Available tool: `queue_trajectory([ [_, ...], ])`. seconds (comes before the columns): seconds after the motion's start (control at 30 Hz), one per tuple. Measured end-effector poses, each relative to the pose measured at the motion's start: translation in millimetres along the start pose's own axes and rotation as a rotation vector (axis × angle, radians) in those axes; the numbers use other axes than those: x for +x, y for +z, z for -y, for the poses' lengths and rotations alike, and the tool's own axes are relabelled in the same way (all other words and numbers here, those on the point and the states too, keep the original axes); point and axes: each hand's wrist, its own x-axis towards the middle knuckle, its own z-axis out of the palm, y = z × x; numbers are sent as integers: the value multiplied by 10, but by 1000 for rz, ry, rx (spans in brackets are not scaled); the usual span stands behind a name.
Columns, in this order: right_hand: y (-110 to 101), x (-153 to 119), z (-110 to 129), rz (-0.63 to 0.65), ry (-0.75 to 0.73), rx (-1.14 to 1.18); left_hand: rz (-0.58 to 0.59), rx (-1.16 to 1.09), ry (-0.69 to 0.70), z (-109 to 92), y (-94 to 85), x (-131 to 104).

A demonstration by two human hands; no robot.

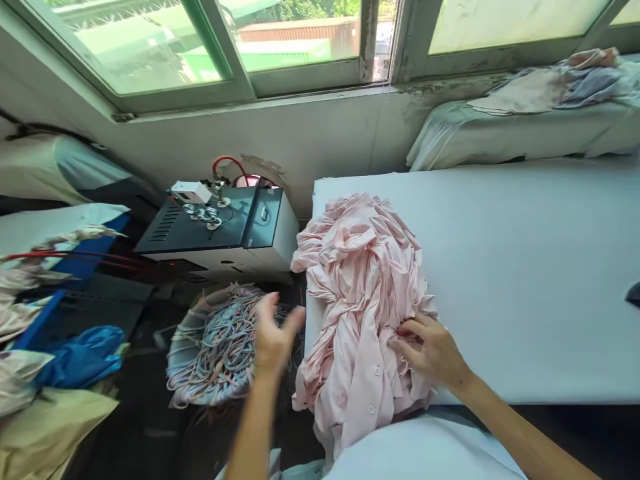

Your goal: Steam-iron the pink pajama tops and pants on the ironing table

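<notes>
A heap of pink shirts [360, 280] lies bunched and gathered at the left end of the white-covered table [510, 267], partly hanging over its front edge. Buttons show on a placket low in the heap. My right hand [425, 343] rests on the heap's right side, its fingers curled into the folds of pink cloth. To the left of the heap, my left hand [275, 330] is raised in the air with thumb and fingers apart. It holds nothing and is slightly blurred. Below and behind it stands a basket of tangled cloth cords [225, 343].
A boiler-like machine [225, 220] with gauges and a red hose stands by the wall. At the back right, cloths [565, 87] lie on a covered padded board [520, 133]. A blue bag [85, 357] and more fabric are at the left. A dark object [634, 295] sits at the right edge.
</notes>
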Motion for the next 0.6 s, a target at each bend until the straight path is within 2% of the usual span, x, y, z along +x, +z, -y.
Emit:
queue_trajectory([
  [0.07,51,42,-30,-25,18,-20,161,44,34,-46,392,-219],
  [0.13,53,46,-159,-36,116,22,229,59,-69,8,596,-304],
  [0.17,33,23,-263,-37,208,56,245,13,-164,74,604,-284],
  [0.23,-47,-68,-513,10,402,159,282,-132,-332,235,469,-171],
  [0.27,-100,-127,-635,62,468,220,300,-189,-379,304,365,-112],
  [0.33,-222,-240,-811,118,498,314,322,-232,-369,375,187,-59],
  [0.37,-284,-281,-846,64,481,323,318,-213,-339,371,138,-75],
  [0.43,-388,-310,-795,-189,396,258,291,-82,-288,293,124,-169],
  [0.5,-432,-259,-598,-409,210,196,242,210,-261,147,164,-290],
  [0.53,-424,-210,-463,-439,91,190,208,378,-250,60,180,-345],
  [0.6,-352,-87,-182,-385,-129,198,143,634,-209,-112,173,-442],
])
